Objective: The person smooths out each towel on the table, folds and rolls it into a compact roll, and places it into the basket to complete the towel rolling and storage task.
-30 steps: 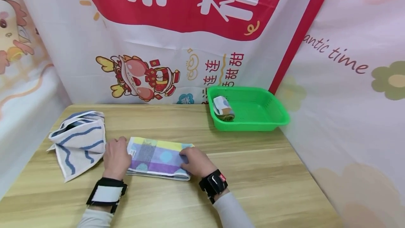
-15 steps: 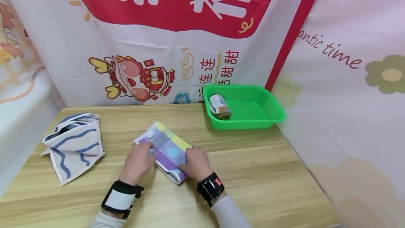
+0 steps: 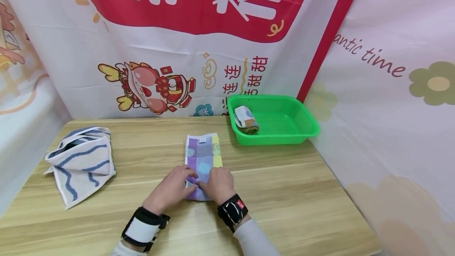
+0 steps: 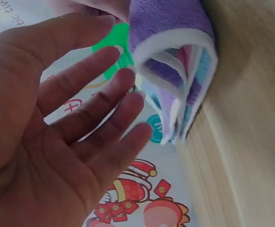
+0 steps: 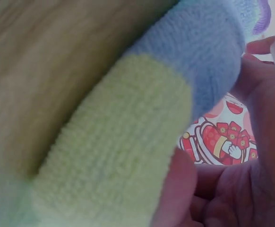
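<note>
A folded towel (image 3: 203, 157) in purple, lilac, grey and yellow lies lengthwise on the table, its short end toward me. In the left wrist view, the towel's folded layers (image 4: 175, 71) show at the white-edged side. My left hand (image 3: 174, 187) is at the towel's near left side, its fingers (image 4: 104, 101) spread and loosely bent close beside the layers. Over the near right part, my right hand (image 3: 218, 185) grips the towel, thumb toward the left hand. The right wrist view shows the near fold (image 5: 123, 127) rounded up close, with a fingertip (image 5: 177, 184) against it.
At the back right stands a green basket (image 3: 277, 139) with a rolled towel (image 3: 246, 118) at its left end. A crumpled white towel with blue stripes (image 3: 83, 165) lies at the left of the wooden table (image 3: 284, 196). Printed cloth (image 3: 160, 42) hangs behind.
The folded towel has turned from lying crosswise to lengthwise. My left hand has left its far end and come right, close to the right hand, which stays on the towel.
</note>
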A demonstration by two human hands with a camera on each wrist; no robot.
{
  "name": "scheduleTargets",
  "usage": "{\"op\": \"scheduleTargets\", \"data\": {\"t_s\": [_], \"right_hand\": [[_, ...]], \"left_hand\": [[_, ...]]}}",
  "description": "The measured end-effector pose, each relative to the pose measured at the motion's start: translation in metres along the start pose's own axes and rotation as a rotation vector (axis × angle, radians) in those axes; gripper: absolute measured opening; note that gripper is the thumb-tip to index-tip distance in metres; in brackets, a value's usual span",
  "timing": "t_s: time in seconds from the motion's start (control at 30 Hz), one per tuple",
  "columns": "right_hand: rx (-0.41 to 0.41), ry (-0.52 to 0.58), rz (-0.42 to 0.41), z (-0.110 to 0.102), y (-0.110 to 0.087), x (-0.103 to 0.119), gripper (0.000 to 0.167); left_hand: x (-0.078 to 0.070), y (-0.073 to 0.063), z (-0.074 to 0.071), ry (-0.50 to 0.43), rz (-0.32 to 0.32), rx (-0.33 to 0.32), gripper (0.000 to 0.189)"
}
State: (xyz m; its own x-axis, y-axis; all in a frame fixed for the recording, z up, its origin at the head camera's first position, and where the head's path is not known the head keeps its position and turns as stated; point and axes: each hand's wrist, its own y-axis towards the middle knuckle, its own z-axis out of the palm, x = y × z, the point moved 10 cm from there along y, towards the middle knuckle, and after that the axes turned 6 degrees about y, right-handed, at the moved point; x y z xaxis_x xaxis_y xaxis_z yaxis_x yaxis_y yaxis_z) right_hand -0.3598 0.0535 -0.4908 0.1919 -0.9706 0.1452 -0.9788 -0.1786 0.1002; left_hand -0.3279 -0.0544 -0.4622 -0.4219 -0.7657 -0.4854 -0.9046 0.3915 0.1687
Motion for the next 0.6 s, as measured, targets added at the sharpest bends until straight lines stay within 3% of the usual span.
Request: {"op": "scheduleTargets", "data": {"t_s": [0.3,0.47,0.6], "right_hand": [[-0.047,0.096,-0.029,-0.005,-0.001,0.001,0.054],[0.001,0.224,-0.046,-0.01,-0.007,0.001,0.042],[0.06,0.306,-0.077,-0.014,-0.016,0.005,0.032]], "left_hand": [[-0.02,-0.006,0.004,-0.033,0.115,0.022,0.022],[-0.014,-0.01,0.012,0.021,0.059,0.046,0.04],[-0.012,-0.01,0.018,0.061,0.046,0.043,0.039]]}}
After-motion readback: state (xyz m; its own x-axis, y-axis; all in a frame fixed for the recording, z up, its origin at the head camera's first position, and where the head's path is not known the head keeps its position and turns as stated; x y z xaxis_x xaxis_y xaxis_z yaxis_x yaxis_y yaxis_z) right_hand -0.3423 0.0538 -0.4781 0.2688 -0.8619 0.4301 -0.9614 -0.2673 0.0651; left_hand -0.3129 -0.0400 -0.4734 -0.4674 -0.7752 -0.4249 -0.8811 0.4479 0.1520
